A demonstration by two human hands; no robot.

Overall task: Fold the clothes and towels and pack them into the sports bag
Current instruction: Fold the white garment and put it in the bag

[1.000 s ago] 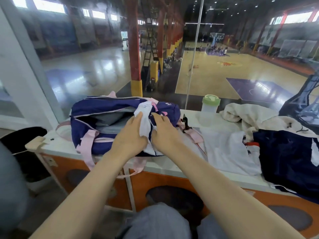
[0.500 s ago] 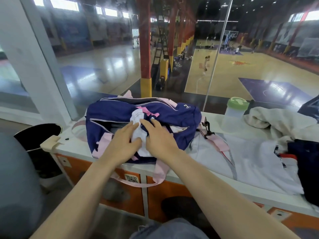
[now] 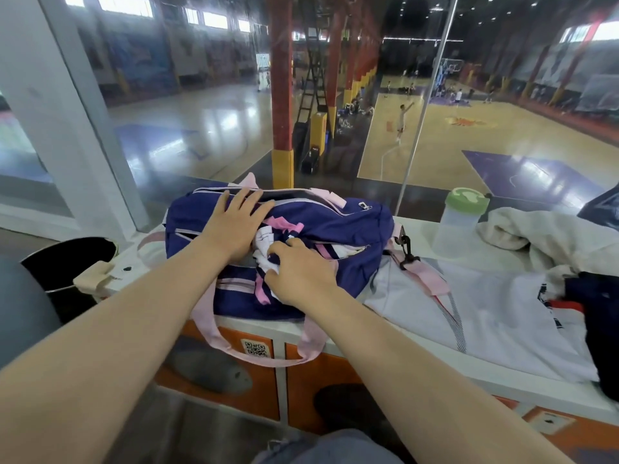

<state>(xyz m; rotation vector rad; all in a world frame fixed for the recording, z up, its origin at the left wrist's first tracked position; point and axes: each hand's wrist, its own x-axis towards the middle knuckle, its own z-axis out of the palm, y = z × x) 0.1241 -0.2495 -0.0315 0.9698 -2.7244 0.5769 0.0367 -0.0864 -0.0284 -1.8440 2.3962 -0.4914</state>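
Head view: the navy sports bag (image 3: 335, 229) sits on the desk (image 3: 418, 370) at its left end. The left hand (image 3: 234, 226) lies flat, fingers spread, probably steadying the bag, while the right hand (image 3: 298, 276) pinches a white garment (image 3: 264, 241) into the opening. A white shirt (image 3: 485, 316) waits to the right.

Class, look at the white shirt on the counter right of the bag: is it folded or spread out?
Spread out. The white shirt lies flat across the counter, unfolded, its right end under dark clothing.
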